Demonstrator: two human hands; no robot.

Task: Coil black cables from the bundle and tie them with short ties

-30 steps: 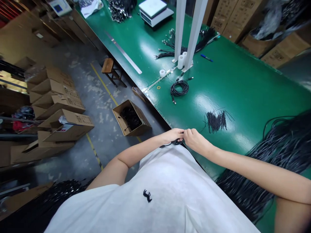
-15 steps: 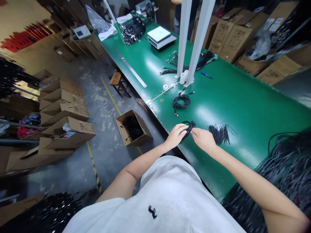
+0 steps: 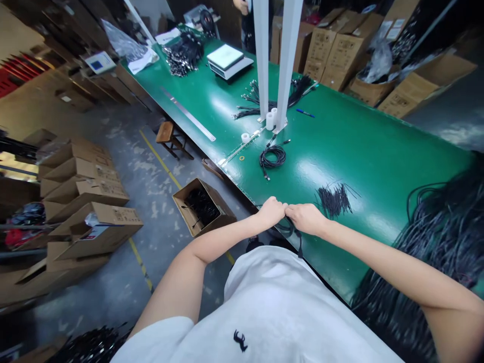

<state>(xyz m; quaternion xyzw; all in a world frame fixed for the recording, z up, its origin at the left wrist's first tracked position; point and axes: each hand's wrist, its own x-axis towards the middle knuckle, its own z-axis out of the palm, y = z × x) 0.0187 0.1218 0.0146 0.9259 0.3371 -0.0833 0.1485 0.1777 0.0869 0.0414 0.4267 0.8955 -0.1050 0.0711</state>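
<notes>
My left hand point(image 3: 273, 212) and my right hand point(image 3: 303, 218) meet fingertip to fingertip above the near edge of the green table point(image 3: 378, 151). Both are closed on a black cable point(image 3: 287, 229), whose coil hangs below the fingers with one end dangling toward my shirt. The fingers hide much of it, and any small tie between them cannot be made out. A bundle of short black ties point(image 3: 335, 200) lies just right of my right hand. Farther up the table rests another coiled black cable point(image 3: 273, 156) with its plugs showing.
White posts point(image 3: 286, 65) rise from the table, with small white rolls point(image 3: 269, 121) at their foot. A large heap of black cables point(image 3: 434, 247) covers the right end. On the floor stand a carton of cables point(image 3: 223, 214) and a wooden stool point(image 3: 165, 132). Another person's hand point(image 3: 242, 6) shows behind the table.
My hands have turned and come together at the fingertips. The cable coil, earlier held up between them, now hangs beneath. The whole view has shifted slightly.
</notes>
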